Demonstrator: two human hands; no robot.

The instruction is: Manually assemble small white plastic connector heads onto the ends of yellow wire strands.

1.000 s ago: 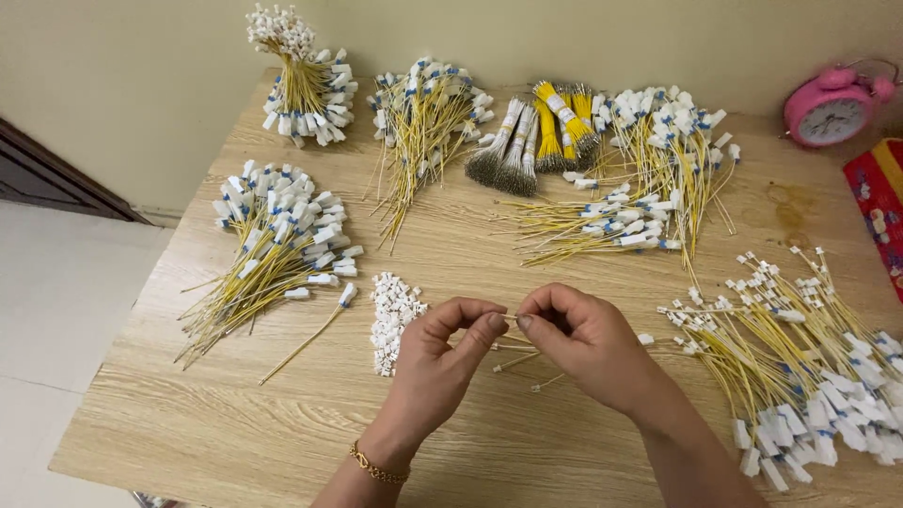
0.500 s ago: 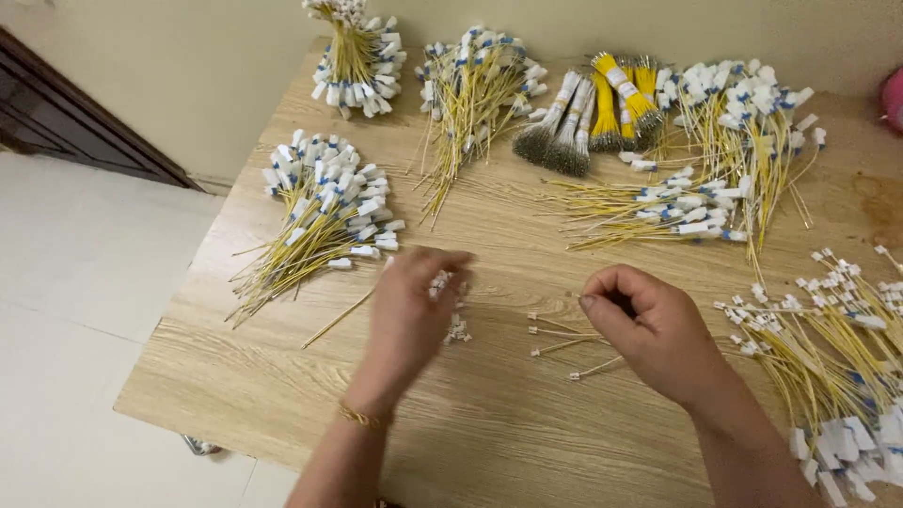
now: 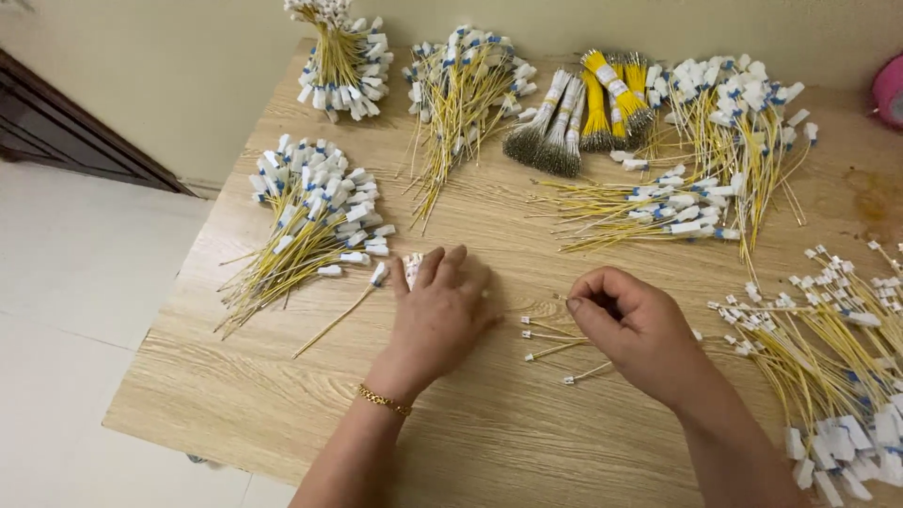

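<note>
My left hand (image 3: 440,315) lies palm down on the wooden table (image 3: 282,414), fingers loosely spread over the small heap of white connector housings (image 3: 412,267), most of which it hides; only a sliver of the heap shows at my index finger. My right hand (image 3: 632,329) is curled just to the right of it, thumb and forefinger pressed together on what I take to be the end of one thin yellow wire, though the pinch is turned away from view and I can't be sure. A few loose terminated wires (image 3: 555,343) lie on the bare wood between my two hands, close to the right fingertips.

The risks I see are small but real. With my left palm covering the housings, a careless sweep could scatter them toward the labelled wire bundle (image 3: 310,226) at the left, and the pieces are tiny and pale against the wood. The single stray wire (image 3: 340,315) lying apart from that bundle sits near my left thumb side and could be dragged along. On the right, my forearm passes close to the big fan of tagged wires (image 3: 828,357); a nudge there would tangle sorted leads with the loose ones. A poor pinch could also bend a terminal.
</note>
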